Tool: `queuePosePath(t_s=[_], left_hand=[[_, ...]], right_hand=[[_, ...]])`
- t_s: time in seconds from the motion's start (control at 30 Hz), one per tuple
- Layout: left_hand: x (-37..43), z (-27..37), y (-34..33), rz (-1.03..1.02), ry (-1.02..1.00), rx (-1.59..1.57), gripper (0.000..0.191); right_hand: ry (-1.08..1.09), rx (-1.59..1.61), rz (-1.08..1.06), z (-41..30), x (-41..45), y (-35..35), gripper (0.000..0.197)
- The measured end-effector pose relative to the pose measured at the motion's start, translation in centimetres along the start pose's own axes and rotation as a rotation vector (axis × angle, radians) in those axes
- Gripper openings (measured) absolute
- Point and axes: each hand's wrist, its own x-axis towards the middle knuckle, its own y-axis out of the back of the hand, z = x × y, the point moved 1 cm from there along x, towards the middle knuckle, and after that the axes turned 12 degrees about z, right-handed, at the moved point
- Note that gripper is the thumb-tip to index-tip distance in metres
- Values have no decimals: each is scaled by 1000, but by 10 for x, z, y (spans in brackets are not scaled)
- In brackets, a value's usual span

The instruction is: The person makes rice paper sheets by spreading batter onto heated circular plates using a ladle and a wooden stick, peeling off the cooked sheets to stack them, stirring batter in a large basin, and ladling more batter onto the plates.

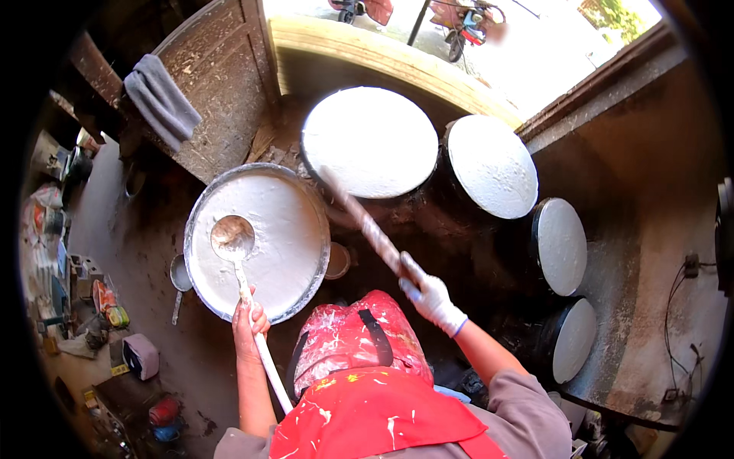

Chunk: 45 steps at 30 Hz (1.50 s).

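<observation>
My bare left hand (250, 318) is wrapped around the pale handle of a long-handled ladle (232, 235). The ladle's round bowl sits over thick white liquid (287, 224) in a wide tub (192, 281); whether it touches the surface is hard to tell. In a white knit glove, my right hand (430, 299) grips a wooden stick (373, 229), blurred by motion. Its whitened far end reaches the near-left edge of a large round vessel (370, 140) with a bright white top. White splashes mark my red apron (373, 413).
More dark vessels with white tops, one (493, 166) beside the large one, curve down the right. A second ladle (180, 272) lies left of the tub, a brown pot (337, 261) right of it. A grey towel (161, 103) hangs near the wooden door (221, 74). Cables (671, 315) run along the right wall.
</observation>
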Motion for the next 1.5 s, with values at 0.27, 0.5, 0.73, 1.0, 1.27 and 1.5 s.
queuePosePath(t_s=[0.27, 0.5, 0.73, 1.0, 1.27, 1.5], left_hand=[[8, 19, 42, 7, 21, -74, 34], [17, 27, 60, 29, 39, -162, 36], [20, 37, 41, 19, 9, -179, 37], [24, 34, 29, 27, -67, -212, 36], [32, 25, -22, 39, -65, -183, 39], [40, 7, -44, 32, -19, -137, 38]], right_hand=[[108, -301, 71, 27, 143, -83, 40], [18, -283, -14, -1, 191, -98, 31], [14, -316, 83, 18, 199, -103, 36], [-56, -382, -41, 23, 149, -66, 36], [50, -31, -74, 41, 135, -65, 36], [-124, 302, -9, 73, 147, -66, 34]])
